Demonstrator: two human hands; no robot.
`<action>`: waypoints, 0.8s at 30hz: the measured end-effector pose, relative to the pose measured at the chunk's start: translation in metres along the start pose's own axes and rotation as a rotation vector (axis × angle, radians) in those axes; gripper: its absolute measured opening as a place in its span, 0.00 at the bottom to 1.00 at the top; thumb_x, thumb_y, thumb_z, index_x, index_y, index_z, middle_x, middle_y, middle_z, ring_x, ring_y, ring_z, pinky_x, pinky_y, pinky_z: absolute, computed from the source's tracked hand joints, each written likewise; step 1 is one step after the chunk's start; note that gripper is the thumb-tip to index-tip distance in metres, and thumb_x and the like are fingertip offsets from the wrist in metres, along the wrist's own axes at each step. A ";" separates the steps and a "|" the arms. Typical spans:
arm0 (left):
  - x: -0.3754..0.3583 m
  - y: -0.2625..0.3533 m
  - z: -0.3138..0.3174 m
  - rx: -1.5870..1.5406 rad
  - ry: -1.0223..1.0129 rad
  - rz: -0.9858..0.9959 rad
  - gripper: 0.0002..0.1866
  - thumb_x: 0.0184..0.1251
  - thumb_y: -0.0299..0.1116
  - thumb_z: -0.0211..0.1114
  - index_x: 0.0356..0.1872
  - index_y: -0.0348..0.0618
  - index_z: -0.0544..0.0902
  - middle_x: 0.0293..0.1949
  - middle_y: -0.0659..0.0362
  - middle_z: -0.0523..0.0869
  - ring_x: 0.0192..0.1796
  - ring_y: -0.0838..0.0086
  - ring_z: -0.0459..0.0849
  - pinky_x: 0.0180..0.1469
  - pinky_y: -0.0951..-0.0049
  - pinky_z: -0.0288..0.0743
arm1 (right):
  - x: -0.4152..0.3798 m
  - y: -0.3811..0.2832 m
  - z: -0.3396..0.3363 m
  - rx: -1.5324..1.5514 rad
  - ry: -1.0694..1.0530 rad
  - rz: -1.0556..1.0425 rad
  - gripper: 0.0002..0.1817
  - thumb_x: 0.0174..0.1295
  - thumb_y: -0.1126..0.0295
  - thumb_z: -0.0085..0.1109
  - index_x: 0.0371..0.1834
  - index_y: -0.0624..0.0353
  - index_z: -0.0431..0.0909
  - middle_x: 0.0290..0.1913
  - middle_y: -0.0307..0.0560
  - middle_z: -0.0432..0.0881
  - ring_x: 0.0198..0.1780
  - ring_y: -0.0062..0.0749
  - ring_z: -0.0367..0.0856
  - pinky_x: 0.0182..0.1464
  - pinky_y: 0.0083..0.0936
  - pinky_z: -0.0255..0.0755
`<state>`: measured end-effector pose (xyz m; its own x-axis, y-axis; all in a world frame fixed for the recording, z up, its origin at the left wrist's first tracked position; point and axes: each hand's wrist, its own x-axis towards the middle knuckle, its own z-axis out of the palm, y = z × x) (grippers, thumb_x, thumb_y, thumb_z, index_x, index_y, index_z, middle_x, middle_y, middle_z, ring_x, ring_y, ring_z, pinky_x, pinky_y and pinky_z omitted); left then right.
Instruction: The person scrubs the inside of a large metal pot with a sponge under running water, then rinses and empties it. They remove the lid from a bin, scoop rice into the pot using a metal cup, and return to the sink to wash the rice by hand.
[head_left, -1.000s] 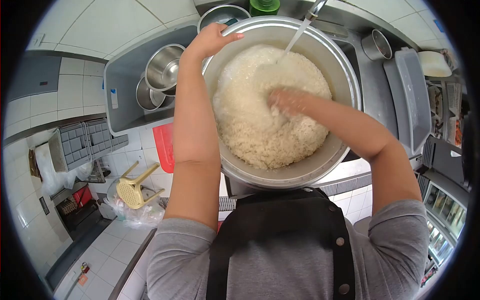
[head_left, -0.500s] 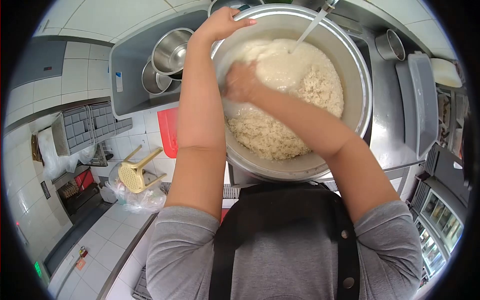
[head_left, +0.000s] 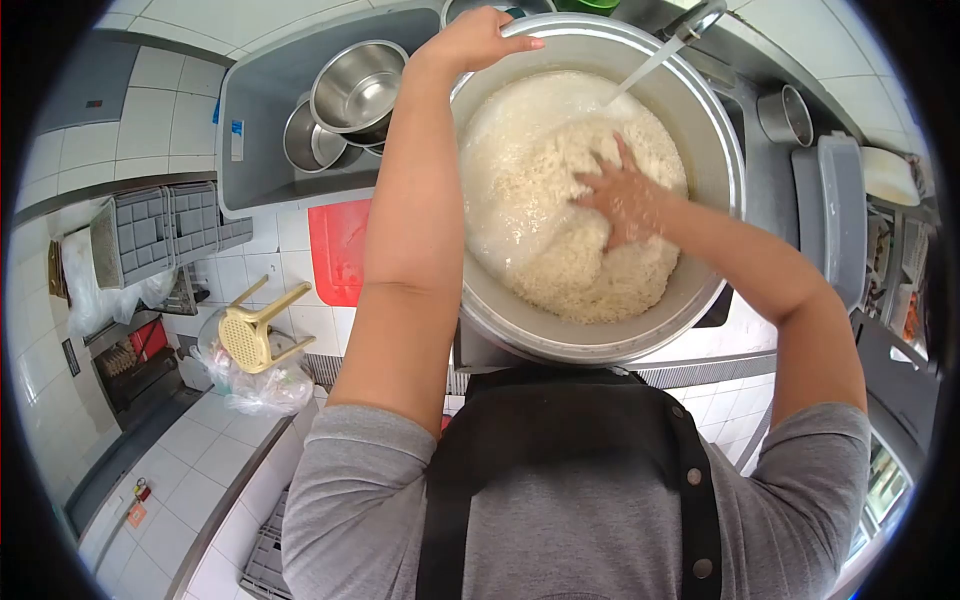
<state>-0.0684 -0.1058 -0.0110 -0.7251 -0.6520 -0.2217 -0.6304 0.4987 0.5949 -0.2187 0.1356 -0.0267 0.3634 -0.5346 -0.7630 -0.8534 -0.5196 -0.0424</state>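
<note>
A large metal pot (head_left: 712,120) holds rice (head_left: 570,290) under cloudy water. Water (head_left: 640,72) streams into it from a faucet (head_left: 697,20). My left hand (head_left: 472,42) grips the pot's rim at the upper left, thumb over the inner side and the other fingers mostly hidden outside. On the right part of the rice rests my right hand (head_left: 628,203), its fingers spread and wet, with nothing gripped. The rice is heaped around and below that hand, while whitish water covers the left and upper part.
Left of the pot, a grey tub (head_left: 255,110) contains several steel bowls (head_left: 362,88). A red plastic piece (head_left: 340,252) lies beneath the tub's edge. A small steel pot (head_left: 785,117) and a grey plastic container (head_left: 845,215) stand right. A beige stool (head_left: 250,335) is lower left.
My right hand has swept from the left side of the pot to the right, and its fingers now spread over the rice. My left hand stays on the rim.
</note>
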 end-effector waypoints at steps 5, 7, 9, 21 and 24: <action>0.012 -0.021 0.018 -0.119 0.061 0.095 0.36 0.51 0.63 0.70 0.39 0.33 0.85 0.27 0.50 0.84 0.31 0.64 0.83 0.38 0.64 0.75 | 0.067 0.044 0.003 0.212 0.237 0.237 0.42 0.57 0.40 0.57 0.74 0.43 0.59 0.78 0.43 0.48 0.79 0.51 0.39 0.74 0.63 0.25; 0.003 -0.011 0.011 -0.152 0.037 0.080 0.35 0.51 0.64 0.70 0.39 0.34 0.86 0.27 0.50 0.84 0.31 0.64 0.82 0.38 0.64 0.75 | 0.107 0.030 0.012 0.416 0.365 0.477 0.42 0.59 0.41 0.55 0.74 0.45 0.58 0.78 0.43 0.49 0.79 0.49 0.39 0.75 0.63 0.29; 0.000 -0.008 0.007 -0.178 0.010 0.064 0.35 0.50 0.64 0.69 0.39 0.35 0.86 0.27 0.51 0.84 0.31 0.64 0.82 0.38 0.63 0.75 | 0.148 0.008 0.012 0.222 0.431 0.887 0.44 0.59 0.40 0.53 0.75 0.50 0.55 0.78 0.46 0.48 0.79 0.46 0.42 0.74 0.65 0.36; 0.012 -0.013 0.014 -0.148 -0.009 0.062 0.34 0.51 0.63 0.69 0.36 0.34 0.86 0.27 0.51 0.84 0.30 0.64 0.82 0.37 0.64 0.74 | 0.165 -0.017 0.063 1.291 0.979 0.006 0.31 0.57 0.58 0.59 0.65 0.52 0.68 0.57 0.50 0.75 0.64 0.42 0.69 0.66 0.45 0.61; 0.013 -0.016 0.016 -0.182 0.022 0.095 0.33 0.51 0.62 0.69 0.36 0.35 0.86 0.27 0.51 0.84 0.30 0.65 0.82 0.37 0.64 0.74 | 0.181 -0.063 0.117 2.044 0.714 -0.445 0.29 0.55 0.61 0.62 0.62 0.53 0.72 0.53 0.48 0.81 0.62 0.42 0.73 0.64 0.42 0.66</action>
<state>-0.0717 -0.1132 -0.0357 -0.7712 -0.6205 -0.1420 -0.4976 0.4485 0.7425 -0.1432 0.1494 -0.2377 0.2178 -0.9458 -0.2410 0.3611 0.3075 -0.8804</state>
